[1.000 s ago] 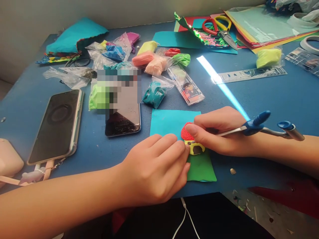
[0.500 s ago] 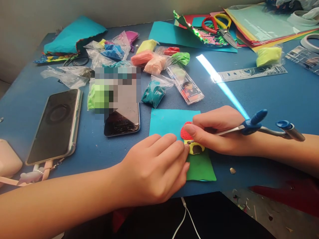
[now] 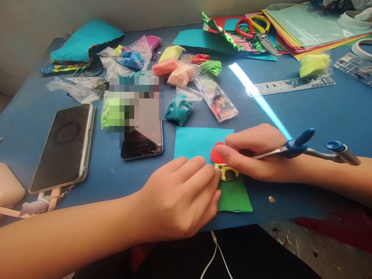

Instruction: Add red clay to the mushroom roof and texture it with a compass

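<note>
Near the front edge of the blue bench (image 3: 139,174), a thin white cord (image 3: 215,241) splits into 2 soft strands. Just past it, the left hand (image 3: 183,197) is curled over a flat card (image 3: 197,141), smooth blue at the top and soft green at the bottom. Its fingers are bent close together by the clay shape (image 3: 229,173); I cannot tell if they pinch anything. The right hand (image 3: 255,155) has its fingers closed around a shiny metal compass (image 3: 298,146) with a bumpy blue knob. The clay shape lies on the card between the 2 hands, with a round red top full of tiny holes, a yellow part below and a dark brown patch.

Farther left are 2 flat, shiny phones, a left phone (image 3: 62,145) and a middle phone (image 3: 145,141). Past the card sit a squishy teal lump (image 3: 179,108) in a crinkly bag and a clear, hard case (image 3: 219,100). Behind them are more soft, bright lumps (image 3: 173,69), a clear, flat ruler (image 3: 290,86) and pointy scissors (image 3: 263,38) with 1 red and 1 yellow handle.
</note>
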{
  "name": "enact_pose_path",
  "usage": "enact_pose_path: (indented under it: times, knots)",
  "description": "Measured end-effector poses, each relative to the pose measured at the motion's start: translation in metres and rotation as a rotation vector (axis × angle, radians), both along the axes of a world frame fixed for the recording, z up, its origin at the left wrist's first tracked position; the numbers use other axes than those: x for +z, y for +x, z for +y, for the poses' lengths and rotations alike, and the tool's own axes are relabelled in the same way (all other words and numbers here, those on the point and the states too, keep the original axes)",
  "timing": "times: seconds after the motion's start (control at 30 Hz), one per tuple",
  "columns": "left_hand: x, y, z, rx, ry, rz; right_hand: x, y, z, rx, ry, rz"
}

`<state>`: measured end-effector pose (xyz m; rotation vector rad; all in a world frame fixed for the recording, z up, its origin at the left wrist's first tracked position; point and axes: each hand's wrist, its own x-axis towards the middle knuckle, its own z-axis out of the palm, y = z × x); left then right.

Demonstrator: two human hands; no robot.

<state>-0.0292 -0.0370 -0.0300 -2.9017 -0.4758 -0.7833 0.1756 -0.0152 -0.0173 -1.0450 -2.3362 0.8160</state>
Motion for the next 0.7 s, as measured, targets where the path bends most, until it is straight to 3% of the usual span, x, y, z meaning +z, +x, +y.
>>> enact_pose_path:
  times: [0.7]
  knots:
    - [-0.0004,0.0004,0.0008,0.0,0.011,-0.01,0.0035,0.0009,0.0015,0.043,-0.022,-0.044]
